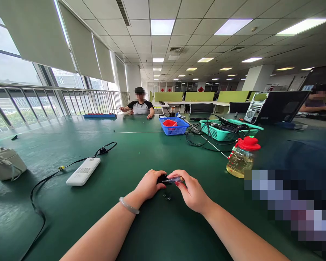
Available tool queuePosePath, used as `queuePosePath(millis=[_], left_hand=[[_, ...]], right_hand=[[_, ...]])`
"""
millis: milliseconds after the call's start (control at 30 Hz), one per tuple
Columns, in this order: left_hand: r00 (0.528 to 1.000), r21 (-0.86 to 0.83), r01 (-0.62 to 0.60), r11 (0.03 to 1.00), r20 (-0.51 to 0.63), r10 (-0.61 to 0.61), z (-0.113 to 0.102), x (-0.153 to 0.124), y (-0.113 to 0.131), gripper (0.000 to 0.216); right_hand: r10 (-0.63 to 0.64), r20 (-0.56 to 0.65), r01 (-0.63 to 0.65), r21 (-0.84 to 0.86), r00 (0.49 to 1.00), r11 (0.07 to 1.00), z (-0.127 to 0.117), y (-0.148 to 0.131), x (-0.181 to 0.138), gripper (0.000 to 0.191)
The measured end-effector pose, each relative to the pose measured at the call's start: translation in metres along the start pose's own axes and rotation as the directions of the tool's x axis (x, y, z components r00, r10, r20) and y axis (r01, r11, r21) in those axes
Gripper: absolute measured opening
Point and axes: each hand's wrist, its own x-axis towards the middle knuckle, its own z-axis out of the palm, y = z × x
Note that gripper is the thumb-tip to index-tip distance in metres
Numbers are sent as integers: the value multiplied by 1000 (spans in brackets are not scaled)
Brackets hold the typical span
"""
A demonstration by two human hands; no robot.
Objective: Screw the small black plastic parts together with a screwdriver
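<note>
My left hand point(151, 183), with a pale bangle on its wrist, is closed around a small black object point(162, 178) whose kind I cannot make out. In my right hand point(191, 191) a screwdriver point(176, 179) with a clear purplish handle is pinched between thumb and fingers. Its shaft points left, and the tip meets or comes close to the black object; contact is too small to tell. Several tiny dark and shiny pieces, perhaps screws point(167, 197), lie on the green tabletop point(163, 232) just below my hands.
A white power bank point(83, 171) and black cable point(40, 203) lie left, near a beige case point(5, 163). A red-lidded bottle point(241, 159) stands right. Beyond are a blue basket point(175, 129) and a teal basket point(224, 135) of cables. Another person point(140, 106) sits across the table.
</note>
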Motion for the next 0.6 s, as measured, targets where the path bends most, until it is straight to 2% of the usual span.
queuePosePath(millis=[133, 333, 400, 500, 600], left_hand=[[1000, -6, -12, 1000, -4, 12, 2, 0, -2, 39], [1000, -2, -23, 1000, -18, 23, 3, -1, -2, 40], [999, 2, -18, 1000, -27, 18, 2, -2, -1, 37], [999, 7, -17, 1000, -37, 17, 1, -4, 3, 35], [999, 11, -33, 999, -34, 33, 1, -5, 6, 35]], right_hand=[[0, 76, 6, -79, 997, 997, 3, 2, 0, 24], [41, 76, -29, -152, 996, 988, 2, 2, 2, 17], [-5, 81, 18, -156, 997, 988, 2, 1, 2, 18], [-141, 113, 158, -159, 983, 974, 2, -4, 1, 26], [-215, 80, 226, -161, 973, 961, 2, -11, 1, 32]])
